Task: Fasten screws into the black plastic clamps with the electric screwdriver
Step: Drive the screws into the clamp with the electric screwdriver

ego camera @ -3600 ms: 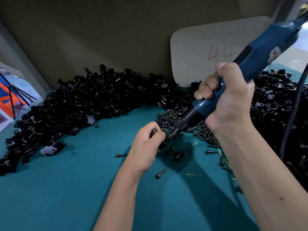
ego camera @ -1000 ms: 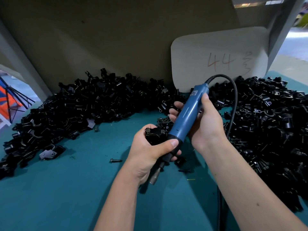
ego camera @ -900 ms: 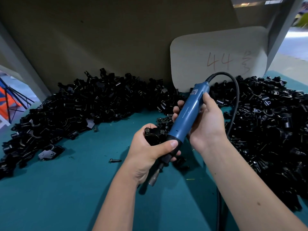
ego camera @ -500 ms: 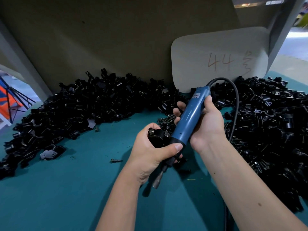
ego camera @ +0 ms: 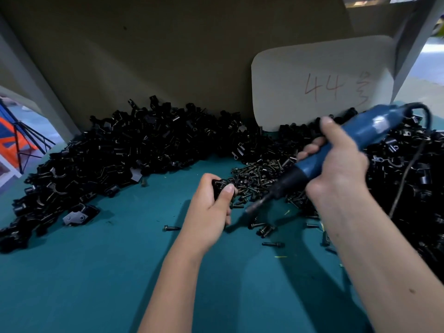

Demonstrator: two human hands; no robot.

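The left hand (ego camera: 211, 210) is curled tight around a small black plastic clamp (ego camera: 222, 186), thumb pressed over its near face, so little of the part shows. Just beside it, at three o'clock, hangs the dull metal bit (ego camera: 254, 205) of the blue cylindrical electric screwdriver (ego camera: 336, 150), apart from the clamp and angled down toward it. The right hand (ego camera: 336, 169) is wrapped around the tool's barrel, fingers clamped on it, with the black cord (ego camera: 408, 169) trailing off at two o'clock.

Whether a screw already sits in the clamp cannot be told; the thumb hides the hole. To do this step well, the clamp likely wants turning so the screw head faces the bit, the tool brought in line with the screw's axis, and the bit seated before the trigger runs.

Outward, a heap of dark loose screws (ego camera: 259, 174) lies at one o'clock on the teal table mat (ego camera: 96, 272), and piles of black clamps (ego camera: 120, 152) bank along the back from nine to three o'clock.
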